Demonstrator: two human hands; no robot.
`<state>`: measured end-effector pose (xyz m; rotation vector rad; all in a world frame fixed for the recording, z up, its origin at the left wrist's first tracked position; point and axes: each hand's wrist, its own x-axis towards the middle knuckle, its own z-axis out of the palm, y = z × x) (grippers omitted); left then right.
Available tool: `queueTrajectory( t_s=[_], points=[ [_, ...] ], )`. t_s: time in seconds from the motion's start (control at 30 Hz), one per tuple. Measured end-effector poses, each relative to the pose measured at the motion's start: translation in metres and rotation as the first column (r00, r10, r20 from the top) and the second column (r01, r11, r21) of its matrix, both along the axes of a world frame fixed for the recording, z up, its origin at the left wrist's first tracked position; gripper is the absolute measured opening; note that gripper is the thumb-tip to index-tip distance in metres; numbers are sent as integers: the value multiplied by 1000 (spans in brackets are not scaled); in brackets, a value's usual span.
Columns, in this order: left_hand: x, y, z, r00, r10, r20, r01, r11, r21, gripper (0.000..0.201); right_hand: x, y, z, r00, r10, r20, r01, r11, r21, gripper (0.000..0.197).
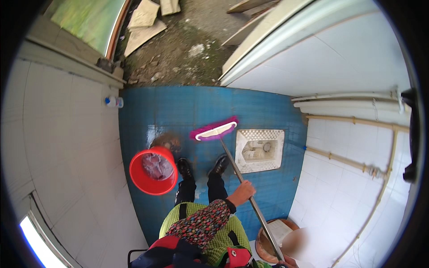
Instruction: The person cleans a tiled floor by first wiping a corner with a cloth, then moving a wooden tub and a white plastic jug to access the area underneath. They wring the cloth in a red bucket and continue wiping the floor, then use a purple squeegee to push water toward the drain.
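Note:
A broom [215, 130] with magenta bristles and a white-edged head rests on the wet blue tiled floor, its metal pole slanting back toward me. My left hand [241, 193], at the end of a flowered sleeve crossing my body, is wrapped round the middle of the pole. Lower down, at the picture's bottom edge, my right hand [288, 262] grips the pole's near end, only partly in view. Just right of the broom head is a white squat toilet [259, 150] set in the floor. Left of my black boots stands a red bucket [153, 191] with cloudy water inside.
White tiled walls [58, 120] close in on both sides, with pipes [353, 120] along the right. A small bottle [114, 102] stands by the left wall. Behind my right hand sits a brown round container [263, 250]. Beyond the doorway lies rough ground [187, 58] with broken slabs.

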<state>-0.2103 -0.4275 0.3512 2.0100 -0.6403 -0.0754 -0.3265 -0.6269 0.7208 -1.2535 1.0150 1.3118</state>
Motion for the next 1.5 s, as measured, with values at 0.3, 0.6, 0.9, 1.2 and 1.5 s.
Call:
queueTrajectory(
  t_s=[0.3,0.6,0.9,1.2,1.5],
  points=[
    [90,69,-15,982,183,35,-187,963,193,8,84,46,-103,946,-323,25,293,885,363,22],
    [41,-52,-64,997,45,69,-48,998,38,11,39,-48,-158,652,-676,-344,758,578,302,12],
    [-42,-207,28,931,-364,8,361,926,109,11,-80,-169,-54,930,-355,96,348,934,79,30],
    [100,-229,-23,943,-204,264,203,979,29,6,23,-167,-123,632,-766,-119,715,517,470,35],
    [8,-252,-81,784,-617,74,526,723,447,14,-73,-163,-177,136,-863,-487,928,-62,369,40]
  ],
)
